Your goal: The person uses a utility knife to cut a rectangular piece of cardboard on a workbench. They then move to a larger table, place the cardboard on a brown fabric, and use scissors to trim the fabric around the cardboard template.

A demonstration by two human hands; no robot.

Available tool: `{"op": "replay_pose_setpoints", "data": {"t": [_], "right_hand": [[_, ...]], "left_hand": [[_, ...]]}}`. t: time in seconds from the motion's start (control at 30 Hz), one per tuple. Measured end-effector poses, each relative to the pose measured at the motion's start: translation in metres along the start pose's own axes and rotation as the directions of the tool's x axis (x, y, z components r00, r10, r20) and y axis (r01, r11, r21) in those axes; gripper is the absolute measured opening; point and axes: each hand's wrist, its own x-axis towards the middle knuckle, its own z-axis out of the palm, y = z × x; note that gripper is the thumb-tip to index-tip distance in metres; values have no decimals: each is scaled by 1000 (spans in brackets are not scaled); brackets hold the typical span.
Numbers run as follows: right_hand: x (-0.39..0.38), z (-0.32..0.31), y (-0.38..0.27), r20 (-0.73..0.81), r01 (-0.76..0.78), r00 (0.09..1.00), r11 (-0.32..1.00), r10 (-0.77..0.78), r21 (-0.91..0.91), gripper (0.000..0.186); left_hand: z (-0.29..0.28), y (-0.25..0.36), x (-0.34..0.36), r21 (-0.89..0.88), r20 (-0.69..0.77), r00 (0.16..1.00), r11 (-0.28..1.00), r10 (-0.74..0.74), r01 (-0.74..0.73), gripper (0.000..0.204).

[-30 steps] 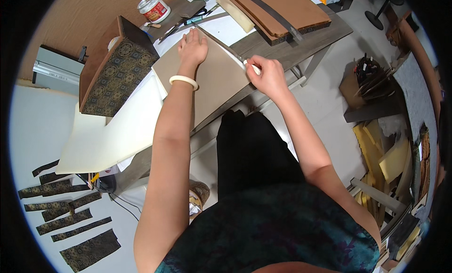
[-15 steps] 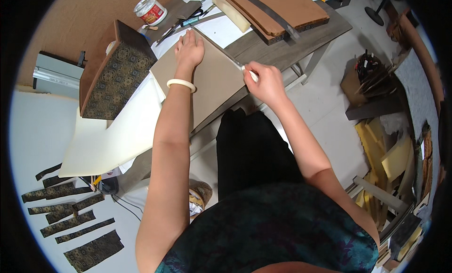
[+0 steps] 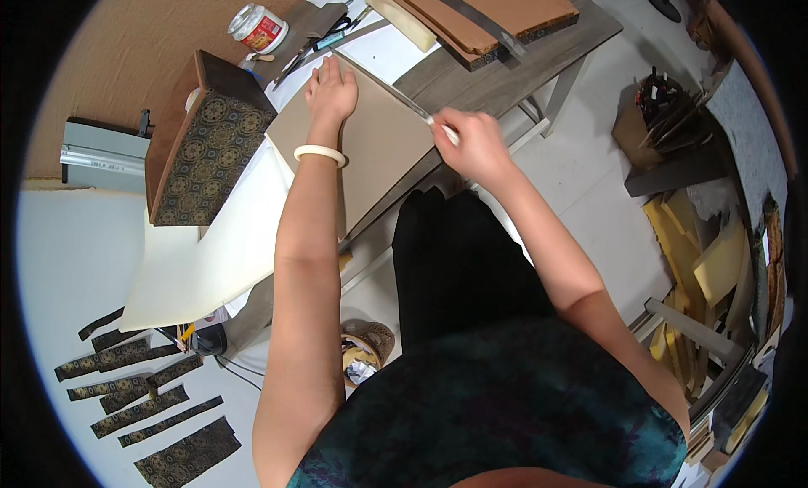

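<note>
A grey-brown board [image 3: 379,138] lies on the dark wood-grain table. My left hand [image 3: 332,96] rests flat on its far part, fingers stretched out and slightly spread. At the board's right corner, my right hand [image 3: 471,143] is closed round the white handle of a thin metal-bladed tool [image 3: 431,120]. The blade points away from me along the board's right edge; I cannot tell whether it is under or beside that edge. A large cream sheet [image 3: 215,269] spreads left of the board and hangs over the table side.
A patterned box [image 3: 215,138] stands at the left. A jar [image 3: 259,29], scissors [image 3: 339,25] and a teal marker [image 3: 328,42] lie beyond the board. Brown panels [image 3: 505,12] with a metal strip sit on the far table [image 3: 581,50]. Patterned strips [image 3: 139,395] lie lower left; a bin [image 3: 368,345] stands below.
The view has shifted slightly, so the scene sits a little differently in the frame. My left hand stays flat on the board, and my right hand keeps its hold on the tool at the corner.
</note>
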Motion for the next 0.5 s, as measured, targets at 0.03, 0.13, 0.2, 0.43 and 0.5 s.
{"op": "replay_pose_setpoints", "data": {"t": [0.03, 0.13, 0.2, 0.43, 0.5], "right_hand": [[-3, -3, -3, 5, -17, 1000, 1000, 17, 6, 9], [0, -8, -8, -2, -32, 999, 999, 32, 9, 9], [14, -1, -2, -28, 5, 1000, 1000, -5, -8, 10], [-3, -14, -10, 64, -120, 991, 993, 120, -11, 11], [6, -5, -6, 24, -66, 997, 998, 67, -18, 11]], "left_hand": [[-1, -1, 1, 4, 1, 1000, 1000, -5, 5, 69], [-2, 0, 1, 8, -4, 1000, 1000, -4, 4, 68], [0, 5, 2, -2, -12, 1000, 1000, 10, -10, 68], [-4, 7, -5, -5, -2, 1000, 1000, -1, 1, 67], [2, 1, 2, -22, -28, 999, 999, 45, -46, 68]]}}
